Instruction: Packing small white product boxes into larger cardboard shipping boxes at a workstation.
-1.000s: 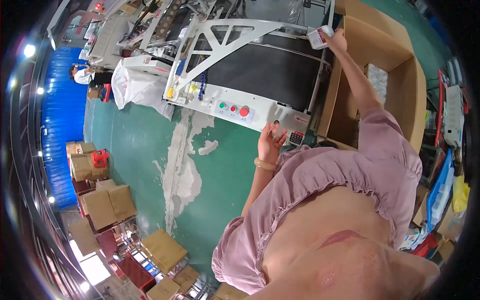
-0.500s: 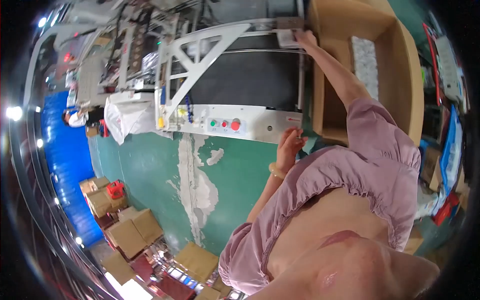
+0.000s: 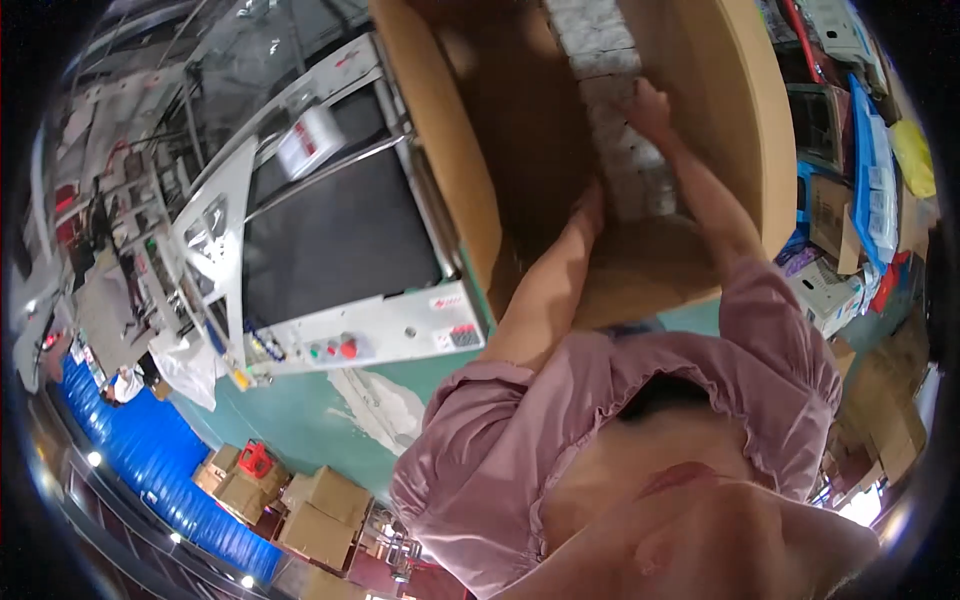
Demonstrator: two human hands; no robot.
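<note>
1. White packs (image 3: 615,150) line the cardboard carton (image 3: 770,150) at 1 o'clock.
2. The right hand (image 3: 652,115) is at the row's 3 o'clock edge, the left hand (image 3: 590,210) at its 8 o'clock; I cannot tell whether either grips.
3. The packs look light; the shiny surface may slip and corners dent. Opposite side walls offer the best hold.
4. A white box (image 3: 310,143) is over the black conveyor belt (image 3: 340,225), toward 10–11 o'clock, untouched.

A conveyor machine (image 3: 340,230) and stacked cartons (image 3: 325,515) mark a factory workshop.
</note>
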